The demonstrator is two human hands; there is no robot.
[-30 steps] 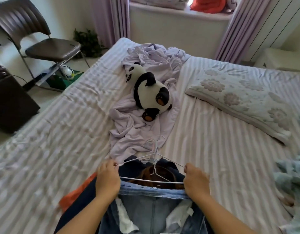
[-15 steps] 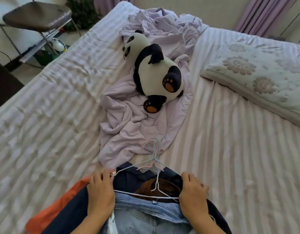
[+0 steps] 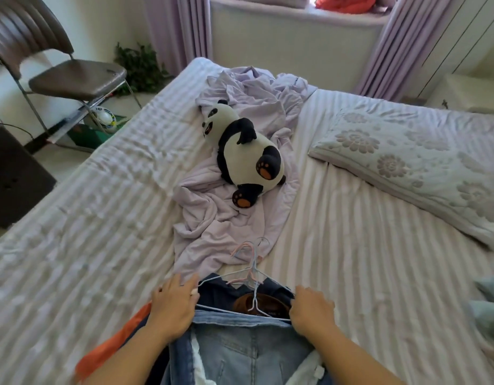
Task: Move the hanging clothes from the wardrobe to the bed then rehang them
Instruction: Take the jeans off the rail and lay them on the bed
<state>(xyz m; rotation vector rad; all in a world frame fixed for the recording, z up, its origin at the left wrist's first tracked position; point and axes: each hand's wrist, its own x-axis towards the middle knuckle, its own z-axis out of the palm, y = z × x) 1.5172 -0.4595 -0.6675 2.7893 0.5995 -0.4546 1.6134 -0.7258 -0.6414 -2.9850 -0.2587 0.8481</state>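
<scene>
Both forearms extend forward over the near edge of the bed [image 3: 101,218], palms down. The left hand [image 3: 173,307] lies on the left end of the stacked clothes [image 3: 240,354], fingers spread and nearly straight, fingertips touching the left end of the hangers [image 3: 250,276]. The right hand [image 3: 309,309] has its fingers curled down over the right end of the denim waistband; whether they actually pinch the wire there cannot be determined.

The clothes lie flat on the bed between and beneath the two hands: one light denim garment on top, one dark navy garment under it, one orange garment [image 3: 107,354] showing outside the left wrist. At least two wire hangers, one pale, one pink, point their hooks away from the hands.

Beyond the fingertips: one panda plush [image 3: 240,151] on one crumpled lilac sheet [image 3: 212,226]. Far right of the right hand: one floral pillow [image 3: 407,162]. Far left of the left hand: one folding chair [image 3: 73,79].
</scene>
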